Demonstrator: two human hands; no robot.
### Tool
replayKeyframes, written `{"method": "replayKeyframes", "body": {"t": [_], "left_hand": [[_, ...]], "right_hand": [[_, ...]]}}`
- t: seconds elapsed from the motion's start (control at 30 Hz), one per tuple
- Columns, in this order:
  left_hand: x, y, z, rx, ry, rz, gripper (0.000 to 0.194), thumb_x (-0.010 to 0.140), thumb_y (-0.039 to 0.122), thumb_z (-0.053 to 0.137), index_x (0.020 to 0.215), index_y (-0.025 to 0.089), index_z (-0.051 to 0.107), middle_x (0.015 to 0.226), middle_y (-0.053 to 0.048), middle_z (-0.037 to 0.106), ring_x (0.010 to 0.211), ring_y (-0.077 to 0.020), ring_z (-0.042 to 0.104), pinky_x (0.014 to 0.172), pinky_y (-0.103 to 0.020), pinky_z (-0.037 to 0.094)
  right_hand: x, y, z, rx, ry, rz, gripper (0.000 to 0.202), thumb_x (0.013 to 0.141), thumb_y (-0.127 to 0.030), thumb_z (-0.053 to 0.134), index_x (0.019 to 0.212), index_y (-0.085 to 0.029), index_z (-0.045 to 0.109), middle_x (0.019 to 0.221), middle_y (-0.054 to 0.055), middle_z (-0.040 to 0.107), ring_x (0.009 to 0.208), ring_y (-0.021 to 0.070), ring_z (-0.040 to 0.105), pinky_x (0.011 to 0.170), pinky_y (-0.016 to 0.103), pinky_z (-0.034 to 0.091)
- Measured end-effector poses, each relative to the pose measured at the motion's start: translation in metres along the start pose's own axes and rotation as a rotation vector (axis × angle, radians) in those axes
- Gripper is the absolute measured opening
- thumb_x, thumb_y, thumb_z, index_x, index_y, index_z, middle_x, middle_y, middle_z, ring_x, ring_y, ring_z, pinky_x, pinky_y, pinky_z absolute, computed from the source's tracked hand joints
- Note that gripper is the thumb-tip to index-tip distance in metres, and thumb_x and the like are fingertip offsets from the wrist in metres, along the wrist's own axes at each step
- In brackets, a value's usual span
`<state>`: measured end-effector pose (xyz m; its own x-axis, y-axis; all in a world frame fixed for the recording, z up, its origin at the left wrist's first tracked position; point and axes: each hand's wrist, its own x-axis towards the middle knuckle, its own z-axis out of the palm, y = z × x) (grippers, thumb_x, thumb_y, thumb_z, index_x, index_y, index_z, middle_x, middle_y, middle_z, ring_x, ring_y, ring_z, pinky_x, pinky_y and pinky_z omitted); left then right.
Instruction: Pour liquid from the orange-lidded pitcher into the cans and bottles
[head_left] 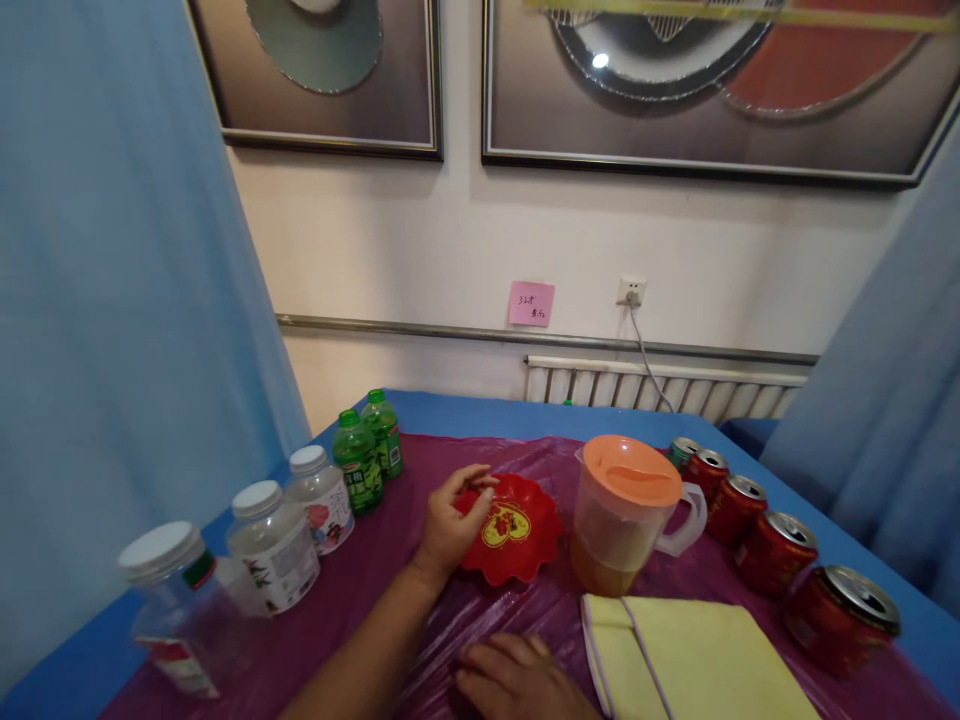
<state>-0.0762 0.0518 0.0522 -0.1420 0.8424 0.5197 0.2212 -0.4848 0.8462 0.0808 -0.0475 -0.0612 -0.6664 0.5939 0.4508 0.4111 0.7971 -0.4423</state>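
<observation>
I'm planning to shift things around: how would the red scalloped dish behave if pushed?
The red scalloped dish looks evenly moulded, so it is probably stiff. Low and wide, it seems unlikely to tip. The purple sheet beneath is wrinkled and might bunch up ahead of it.

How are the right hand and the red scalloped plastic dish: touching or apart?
Apart: the head view shows purple plastic sheeting between right hand and dish.

The sheet (360,570) covers the table (465,412). The dish (529,555) sits centrally on it. Right of the dish: jug (619,525), then cans (776,555). Before the jug: cloth (705,655). Left: jars (274,550), with bottles (358,470) behind.
</observation>
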Motion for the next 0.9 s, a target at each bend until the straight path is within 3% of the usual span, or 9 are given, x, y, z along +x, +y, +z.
{"method": "replayKeyframes", "body": {"t": [0.07, 0.17, 0.3, 0.6, 0.8, 0.9], "left_hand": [[0.005, 0.002, -0.002, -0.029, 0.042, -0.027, 0.030, 0.078, 0.033, 0.071, 0.103, 0.016, 0.068, 0.094, -0.009, 0.078, 0.089, -0.0231, 0.074, 0.088, -0.038, 0.057], [0.015, 0.007, -0.009, -0.074, 0.100, -0.065, 0.035, 0.077, 0.037, 0.072, 0.104, 0.016, 0.067, 0.095, -0.010, 0.078, 0.090, -0.0230, 0.074, 0.086, -0.037, 0.057], [0.032, 0.017, -0.017, -0.131, 0.142, -0.112, 0.043, 0.073, 0.045, 0.076, 0.102, 0.014, 0.068, 0.092, -0.010, 0.078, 0.083, -0.0214, 0.073, 0.083, -0.036, 0.057], [0.056, 0.034, -0.030, -0.169, 0.213, -0.173, 0.053, 0.065, 0.051, 0.080, 0.100, 0.013, 0.069, 0.093, -0.010, 0.078, 0.075, -0.0177, 0.071, 0.077, -0.032, 0.055], [0.073, 0.033, -0.049, -0.060, 0.152, -0.214, 0.055, 0.065, 0.056, 0.077, 0.100, 0.015, 0.067, 0.092, -0.010, 0.078, 0.073, -0.0179, 0.070, 0.072, -0.031, 0.054], [0.065, 0.029, -0.052, 0.063, 0.017, -0.228, 0.050, 0.062, 0.053, 0.079, 0.094, 0.017, 0.069, 0.086, -0.008, 0.077, 0.074, -0.0205, 0.069, 0.071, -0.032, 0.052]], "right_hand": [[0.016, -0.007, 0.014, -0.050, -0.021, 0.011, 0.034, 0.096, -0.040, 0.059, 0.128, -0.032, 0.064, 0.130, 0.003, 0.069, 0.115, 0.0319, 0.064, 0.096, 0.053, 0.053], [0.017, -0.008, 0.021, -0.051, -0.077, 0.033, 0.045, 0.089, -0.048, 0.065, 0.130, -0.027, 0.064, 0.135, 0.007, 0.066, 0.119, 0.0338, 0.061, 0.100, 0.055, 0.050], [0.009, -0.009, 0.018, -0.009, -0.088, 0.086, 0.062, 0.083, -0.053, 0.070, 0.137, -0.027, 0.059, 0.142, 0.009, 0.061, 0.125, 0.0354, 0.057, 0.104, 0.056, 0.046], [0.014, -0.013, 0.008, 0.059, -0.089, 0.085, 0.064, 0.079, -0.056, 0.070, 0.135, -0.026, 0.061, 0.143, 0.010, 0.060, 0.127, 0.0363, 0.055, 0.105, 0.060, 0.042], [0.013, -0.016, 0.011, 0.044, -0.074, 0.118, 0.068, 0.079, -0.058, 0.071, 0.137, -0.025, 0.060, 0.144, 0.010, 0.059, 0.128, 0.0392, 0.054, 0.106, 0.064, 0.040], [0.013, -0.017, 0.008, 0.030, -0.080, 0.108, 0.065, 0.081, -0.055, 0.070, 0.138, -0.026, 0.058, 0.145, 0.009, 0.058, 0.130, 0.0374, 0.053, 0.108, 0.062, 0.040]]}}
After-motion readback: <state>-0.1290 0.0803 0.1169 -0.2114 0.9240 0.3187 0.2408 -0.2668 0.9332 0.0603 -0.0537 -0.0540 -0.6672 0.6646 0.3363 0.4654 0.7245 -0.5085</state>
